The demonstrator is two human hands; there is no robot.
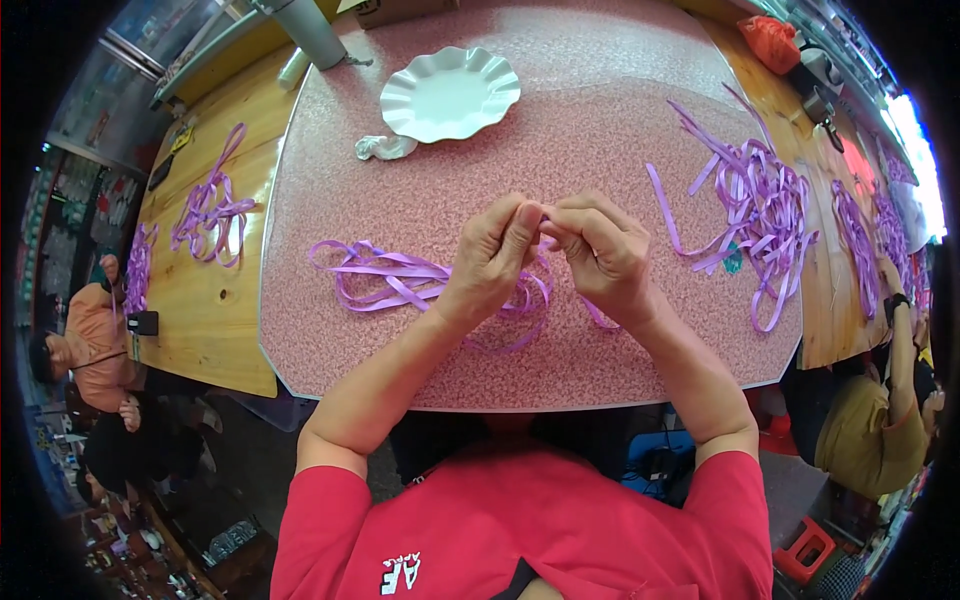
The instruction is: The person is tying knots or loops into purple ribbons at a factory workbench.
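Observation:
My left hand (494,256) and my right hand (603,252) meet above the middle of the pink speckled table (450,375). Both pinch a purple ribbon between thumb and fingertips, and the pinched part is mostly hidden by the fingers. Loops of purple ribbon (385,277) lie on the table to the left of and beneath my left hand. A short length of ribbon hangs below my right hand. Farther right, a big tangled heap of purple ribbons (765,215) rests on the table, with a small teal piece (733,258) at its lower left.
A white scalloped plate (452,95) sits at the far side beside a crumpled clear plastic wrap (385,147). A grey cylinder (308,32) stands back left. More ribbons (212,215) lie on the wooden table (215,320) at left. People sit at both sides; a red stool (805,550) is lower right.

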